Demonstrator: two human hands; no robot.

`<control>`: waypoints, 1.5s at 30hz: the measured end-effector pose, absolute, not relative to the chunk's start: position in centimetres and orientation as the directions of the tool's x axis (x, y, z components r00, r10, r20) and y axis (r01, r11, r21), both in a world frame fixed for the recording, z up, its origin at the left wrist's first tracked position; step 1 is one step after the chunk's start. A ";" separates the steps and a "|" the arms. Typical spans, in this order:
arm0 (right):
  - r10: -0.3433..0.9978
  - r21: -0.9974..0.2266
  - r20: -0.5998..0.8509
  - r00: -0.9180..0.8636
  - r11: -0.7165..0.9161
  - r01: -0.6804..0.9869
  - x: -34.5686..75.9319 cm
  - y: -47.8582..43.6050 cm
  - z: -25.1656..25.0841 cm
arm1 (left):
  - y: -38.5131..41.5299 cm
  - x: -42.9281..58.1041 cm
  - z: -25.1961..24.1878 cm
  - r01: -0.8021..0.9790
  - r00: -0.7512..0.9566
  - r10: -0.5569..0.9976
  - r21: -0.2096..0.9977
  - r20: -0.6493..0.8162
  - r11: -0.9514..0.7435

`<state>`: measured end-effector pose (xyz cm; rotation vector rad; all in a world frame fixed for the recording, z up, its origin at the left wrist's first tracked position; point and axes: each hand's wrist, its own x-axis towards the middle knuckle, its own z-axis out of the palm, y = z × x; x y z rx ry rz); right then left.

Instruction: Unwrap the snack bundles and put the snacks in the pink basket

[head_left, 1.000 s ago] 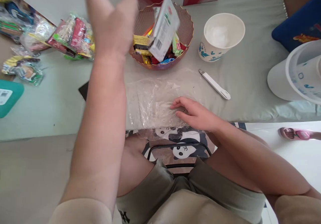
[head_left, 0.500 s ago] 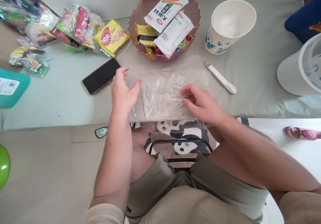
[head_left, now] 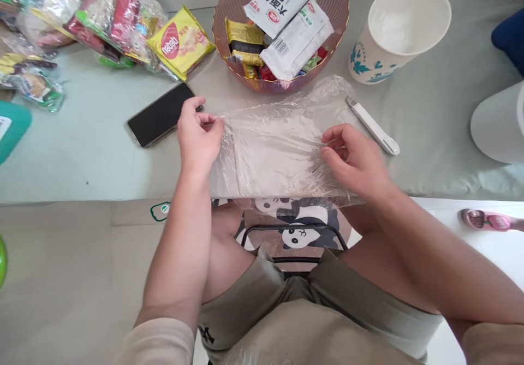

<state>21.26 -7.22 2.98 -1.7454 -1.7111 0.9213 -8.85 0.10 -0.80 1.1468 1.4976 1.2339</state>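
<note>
A crinkled clear plastic bag [head_left: 278, 152] lies spread over the table's front edge, part of it hanging down. My left hand [head_left: 198, 136] pinches its upper left edge between thumb and fingers, beside a dark phone [head_left: 161, 115]. At the bag's right side my right hand [head_left: 356, 157] has curled fingers closed on the film, and creases run towards the fingertips. Just beyond that hand lies a white utility knife [head_left: 373, 126].
Behind the bag stands a scalloped bowl [head_left: 219, 40] of wrapped snacks, with a paper cup [head_left: 379, 62] to its right. A yellow snack packet [head_left: 180, 43] and several other wrapped items lie at the back left. A white container [head_left: 497, 127] is at the far right.
My left fingers have closed on the bag's edge, where they were apart before. My right hand has moved right, and the film between the hands looks more stretched. The view has shifted slightly.
</note>
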 end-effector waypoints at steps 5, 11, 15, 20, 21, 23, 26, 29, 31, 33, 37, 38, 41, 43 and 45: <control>0.998 -0.779 -0.024 0.053 -0.052 0.624 21.4 -6.9 3.3 | -0.7 -7.6 1.0 -0.070 -0.226 0.963 0.989 -0.144 0.131; 0.954 -0.730 0.215 0.210 0.014 0.683 22.3 -5.6 2.6 | -1.7 -8.2 2.3 -0.115 -0.126 0.978 0.982 -0.165 0.151; 0.958 -0.731 0.197 0.207 0.003 0.682 22.6 -4.8 2.0 | -2.2 -8.6 3.2 -0.129 -0.011 0.985 0.977 -0.170 0.167; 0.996 -0.843 0.042 0.078 -0.007 0.537 22.0 -4.2 1.0 | -3.1 -8.7 4.3 -0.176 0.175 0.971 0.965 -0.162 0.192; 0.998 -0.851 0.013 0.063 -0.022 0.525 21.8 -4.0 0.8 | -3.1 -8.7 4.3 -0.175 0.194 0.967 0.964 -0.165 0.199; 0.999 -0.843 -0.024 0.038 -0.041 0.537 21.3 -3.7 0.6 | -3.2 -8.9 4.2 -0.164 0.203 0.962 0.962 -0.183 0.217; 0.999 -0.772 -0.048 -0.011 -0.030 0.634 20.3 -3.1 0.7 | -3.2 -9.2 3.9 -0.132 0.189 0.953 0.956 -0.236 0.263; 0.996 -0.684 -0.089 -0.023 -0.045 0.728 19.7 -2.7 1.0 | -3.2 -9.5 3.8 -0.124 0.178 0.949 0.951 -0.259 0.283; 0.996 -0.665 -0.092 -0.005 -0.057 0.745 19.7 -2.5 1.2 | -3.0 -9.7 3.7 -0.129 0.163 0.953 0.952 -0.257 0.279; 0.998 -0.683 -0.063 0.028 -0.063 0.727 20.2 -2.5 1.4 | -2.7 -9.9 3.4 -0.133 0.122 0.958 0.952 -0.260 0.276; 0.981 -0.723 -0.040 0.192 -0.161 0.672 21.8 -3.2 2.4 | -2.0 -10.3 2.5 -0.143 -0.030 0.958 0.950 -0.284 0.277; 0.970 -0.728 -0.048 0.237 -0.197 0.657 22.3 -3.5 2.7 | -1.9 -10.4 2.4 -0.145 -0.052 0.955 0.948 -0.292 0.282; 0.938 -0.742 -0.060 0.340 -0.270 0.614 23.3 -4.5 3.3 | -1.8 -10.3 2.3 -0.154 -0.063 0.947 0.941 -0.314 0.302; 0.926 -0.742 -0.045 0.375 -0.282 0.608 23.9 -5.0 3.4 | -1.8 -10.1 2.5 -0.157 -0.065 0.945 0.938 -0.321 0.308; 0.922 -0.740 -0.016 0.387 -0.272 0.615 24.3 -5.2 3.3 | -1.7 -9.8 2.6 -0.149 -0.076 0.945 0.941 -0.318 0.304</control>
